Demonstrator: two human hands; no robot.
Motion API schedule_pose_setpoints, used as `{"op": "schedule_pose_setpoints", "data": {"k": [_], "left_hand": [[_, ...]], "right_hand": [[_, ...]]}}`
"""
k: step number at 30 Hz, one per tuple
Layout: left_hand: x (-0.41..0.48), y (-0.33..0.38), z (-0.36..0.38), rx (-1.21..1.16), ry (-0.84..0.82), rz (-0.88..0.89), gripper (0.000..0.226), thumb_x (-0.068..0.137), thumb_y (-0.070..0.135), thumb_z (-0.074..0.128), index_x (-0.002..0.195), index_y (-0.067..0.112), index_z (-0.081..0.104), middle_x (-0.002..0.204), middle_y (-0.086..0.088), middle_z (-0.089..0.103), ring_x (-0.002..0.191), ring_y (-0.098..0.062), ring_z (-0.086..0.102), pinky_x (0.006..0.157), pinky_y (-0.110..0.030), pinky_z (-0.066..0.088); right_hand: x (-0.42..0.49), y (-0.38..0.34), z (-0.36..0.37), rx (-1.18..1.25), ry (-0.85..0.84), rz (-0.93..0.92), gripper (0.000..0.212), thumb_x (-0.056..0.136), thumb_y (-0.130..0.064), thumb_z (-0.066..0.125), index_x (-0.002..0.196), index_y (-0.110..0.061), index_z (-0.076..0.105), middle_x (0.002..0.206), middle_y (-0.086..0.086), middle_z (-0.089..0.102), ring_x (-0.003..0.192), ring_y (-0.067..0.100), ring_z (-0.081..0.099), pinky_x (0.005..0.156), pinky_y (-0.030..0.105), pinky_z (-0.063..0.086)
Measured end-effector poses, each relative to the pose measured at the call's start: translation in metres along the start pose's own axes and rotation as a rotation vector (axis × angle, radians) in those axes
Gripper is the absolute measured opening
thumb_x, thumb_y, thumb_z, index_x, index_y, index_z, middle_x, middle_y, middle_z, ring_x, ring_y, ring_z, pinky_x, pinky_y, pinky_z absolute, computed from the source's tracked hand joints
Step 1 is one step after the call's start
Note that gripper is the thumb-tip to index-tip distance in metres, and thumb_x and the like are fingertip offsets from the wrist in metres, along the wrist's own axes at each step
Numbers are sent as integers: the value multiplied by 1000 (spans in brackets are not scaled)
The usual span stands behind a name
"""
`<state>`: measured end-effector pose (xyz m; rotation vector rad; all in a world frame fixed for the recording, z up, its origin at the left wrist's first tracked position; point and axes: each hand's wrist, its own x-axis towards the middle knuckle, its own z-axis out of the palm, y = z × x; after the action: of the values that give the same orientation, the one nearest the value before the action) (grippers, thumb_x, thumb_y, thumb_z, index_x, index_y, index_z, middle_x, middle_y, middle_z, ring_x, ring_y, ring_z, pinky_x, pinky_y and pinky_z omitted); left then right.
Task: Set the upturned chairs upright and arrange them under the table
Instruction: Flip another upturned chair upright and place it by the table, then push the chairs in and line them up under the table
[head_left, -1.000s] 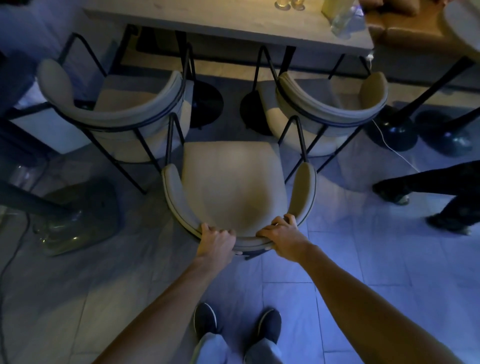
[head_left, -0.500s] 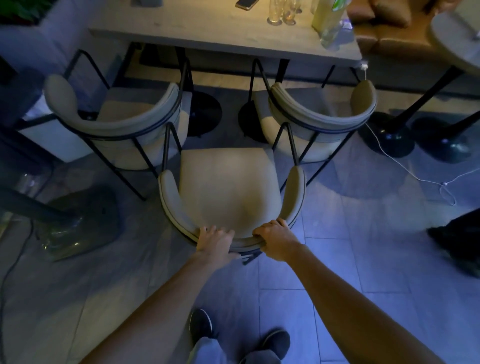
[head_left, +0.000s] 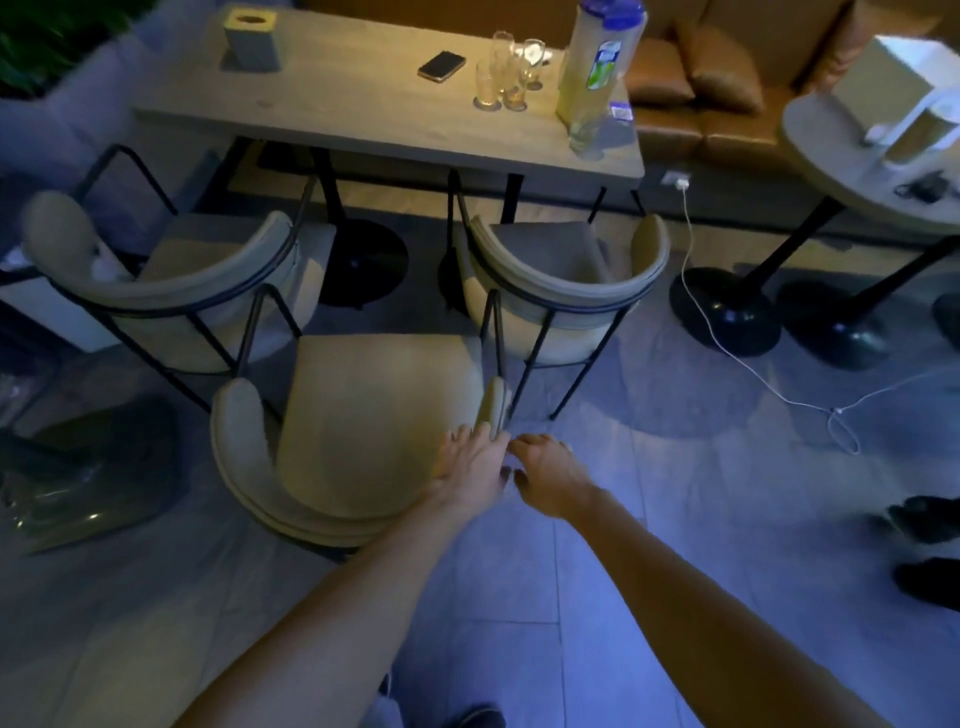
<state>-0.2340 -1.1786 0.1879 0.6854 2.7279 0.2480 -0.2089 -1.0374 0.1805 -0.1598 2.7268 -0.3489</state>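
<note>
Head view: we've dropped the backrest grip, L hand (head_left: 470, 462) flat on chair (head_left: 374, 415) arm at 3 o'clock, R hand (head_left: 550, 474) loose, empty; tuck-in under table (head_left: 363, 117) pending.

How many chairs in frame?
3 beige padded, black-framed chairs: left chair and right chair at the long wooden table, near chair centred behind them. Others may be hidden.

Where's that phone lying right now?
In the head view the phone lies flat on the wooden table, top centre, just left of the glasses and right of the tissue box.
</note>
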Motion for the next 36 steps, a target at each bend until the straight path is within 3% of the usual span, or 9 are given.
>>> {"op": "schedule_pose_setpoints", "data": {"k": [5,8,17,23,26,29,36], "left_hand": [[60,29,-6,16,8,12,38,93,35,51,127,19,47,129,-11,48,126,-35,41,96,-45,34],[108,42,-13,45,38,11,44,94,36,52,134,20,43,126,-9,48,120,-35,45,95,-47,35],[273,71,-35,116,69,-11,54,93,35,55,143,21,38,132,-11,43,123,-32,42,97,-45,36],[359,71,-45,217,52,-40,55,88,52,56,133,22,48,131,-11,46,122,-32,40,97,-47,35],[392,71,-35,258,-13,-81,49,90,53,54,128,21,52,131,-11,51,123,-32,40,102,-49,31],[413,77,-16,175,-48,-112,50,98,57,39,127,18,52,130,-11,55,124,-33,43,111,-56,19],[420,79,11,156,124,-35,46,95,56,44,116,16,56,112,-8,58,105,-32,49,101,-49,30]], "right_hand": [[20,69,-41,9,9,81,44,94,-20,48,137,-22,51,141,7,49,127,32,46,103,42,40],[45,109,-64,-17,16,115,43,94,-22,49,137,-22,49,140,7,48,128,33,44,102,44,40],[158,215,-125,-56,103,165,65,89,-17,55,148,-15,29,147,13,35,129,38,39,103,51,41],[235,277,-144,-284,96,95,75,79,-26,67,144,-18,31,139,9,44,127,34,41,105,48,36],[267,309,-145,-335,-11,54,68,80,-25,66,141,-20,35,136,8,50,128,32,44,112,52,25],[278,337,-142,-432,-52,-4,58,80,-25,66,133,-20,45,129,6,56,123,30,47,112,48,24],[284,365,-150,-431,39,-135,35,78,-6,59,110,-21,63,103,3,69,104,27,54,92,34,34]]}}
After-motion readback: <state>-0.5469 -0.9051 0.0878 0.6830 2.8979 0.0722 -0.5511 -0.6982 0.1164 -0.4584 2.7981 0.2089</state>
